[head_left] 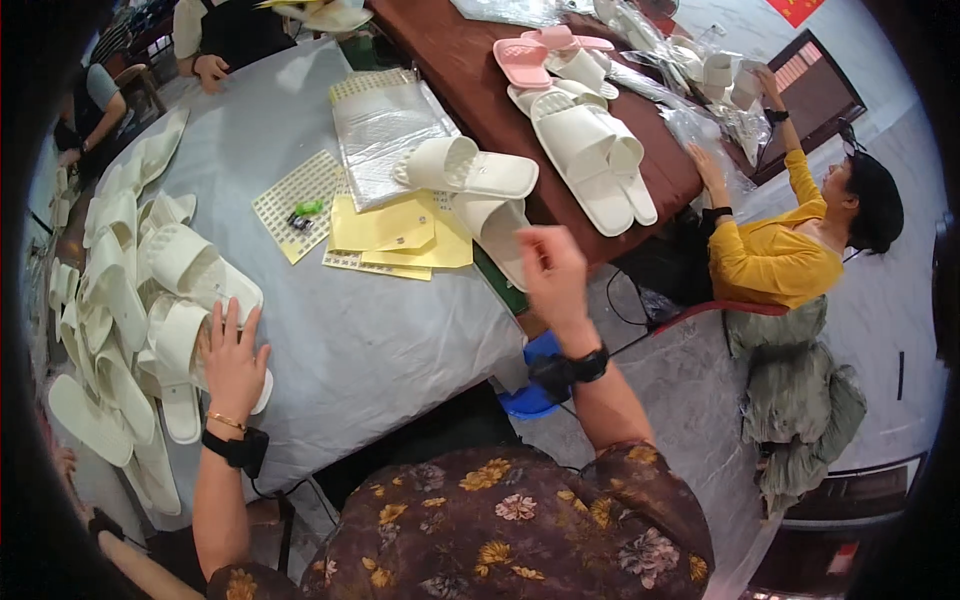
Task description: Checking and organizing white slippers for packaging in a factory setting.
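Floral sleeve (520, 520) nearest; left hand (234, 358) lies flat, fingers spread, on a white slipper (180, 345); right hand (552, 272) raised, loosely curled, empty.

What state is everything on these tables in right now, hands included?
Left hand: flat, fingers spread, on a white slipper.
Right hand: raised, holding nothing.
Slipper pile: loosely heaped.
Pair of slippers: lying on yellow sheets.
Pink slippers: stacked on the brown table.
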A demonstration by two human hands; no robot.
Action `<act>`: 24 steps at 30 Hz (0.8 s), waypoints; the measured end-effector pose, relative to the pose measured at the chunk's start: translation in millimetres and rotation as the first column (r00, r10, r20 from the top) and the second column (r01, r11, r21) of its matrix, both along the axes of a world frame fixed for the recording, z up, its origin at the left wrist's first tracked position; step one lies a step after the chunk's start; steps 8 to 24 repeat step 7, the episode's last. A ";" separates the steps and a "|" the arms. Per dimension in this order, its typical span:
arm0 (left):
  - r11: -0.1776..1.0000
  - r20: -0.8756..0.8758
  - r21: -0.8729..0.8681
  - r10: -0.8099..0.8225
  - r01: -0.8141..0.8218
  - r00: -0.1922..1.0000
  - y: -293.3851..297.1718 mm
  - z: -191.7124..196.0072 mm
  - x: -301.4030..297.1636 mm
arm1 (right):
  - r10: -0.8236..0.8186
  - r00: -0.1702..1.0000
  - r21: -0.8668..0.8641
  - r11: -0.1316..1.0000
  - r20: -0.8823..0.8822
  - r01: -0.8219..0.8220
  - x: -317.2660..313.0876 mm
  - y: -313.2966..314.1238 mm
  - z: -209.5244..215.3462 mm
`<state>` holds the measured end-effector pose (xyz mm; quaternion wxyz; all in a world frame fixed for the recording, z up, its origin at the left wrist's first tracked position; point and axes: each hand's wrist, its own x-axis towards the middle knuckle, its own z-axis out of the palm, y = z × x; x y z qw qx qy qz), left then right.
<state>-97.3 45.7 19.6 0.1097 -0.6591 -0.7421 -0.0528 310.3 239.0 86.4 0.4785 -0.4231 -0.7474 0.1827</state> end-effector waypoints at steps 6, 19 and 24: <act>0.992 0.011 -0.063 0.109 -0.108 0.994 -29.4 -0.1 -30.1 | -0.362 0.907 0.179 0.928 0.217 0.327 65.0 111.6 21.5; 0.983 -0.007 -0.069 0.167 -0.167 0.986 -52.6 5.3 -38.9 | -0.370 0.898 0.185 0.925 0.239 0.332 77.0 133.5 18.0; 0.983 -0.007 -0.069 0.167 -0.167 0.986 -52.6 5.3 -38.9 | -0.370 0.898 0.185 0.925 0.239 0.332 77.0 133.5 18.0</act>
